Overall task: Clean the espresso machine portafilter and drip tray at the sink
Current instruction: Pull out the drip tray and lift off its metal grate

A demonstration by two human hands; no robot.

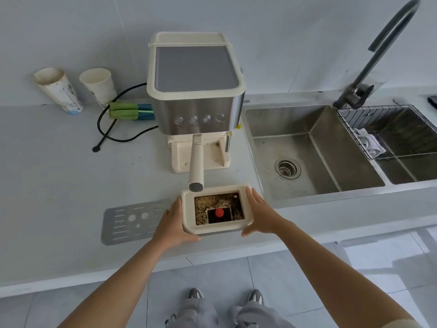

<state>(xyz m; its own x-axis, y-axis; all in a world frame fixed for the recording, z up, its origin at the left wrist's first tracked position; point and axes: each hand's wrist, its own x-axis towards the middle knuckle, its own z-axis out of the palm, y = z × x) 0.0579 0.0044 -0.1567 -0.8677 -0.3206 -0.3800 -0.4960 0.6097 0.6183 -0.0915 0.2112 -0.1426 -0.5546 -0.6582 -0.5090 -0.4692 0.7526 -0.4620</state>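
Clamping the drip tray [188, 210] between them, the person's left hand [173, 223] and right hand [257, 214] hold their fingers straight and pressed together along its sides, thumbs along its near edge. The portafilter [196, 159] handle ends just beyond the fingertips. A metal grate [127, 221] lies left of the left fingers, and the sink [307, 143] is beyond the right fingers.

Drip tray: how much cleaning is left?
Done: the grey slotted metal grate lies on the counter. In hand: left hand and right hand hold the grimy cream plastic drip tray. Left: washing it at the steel sink, plus the cream-handled portafilter in the machine.
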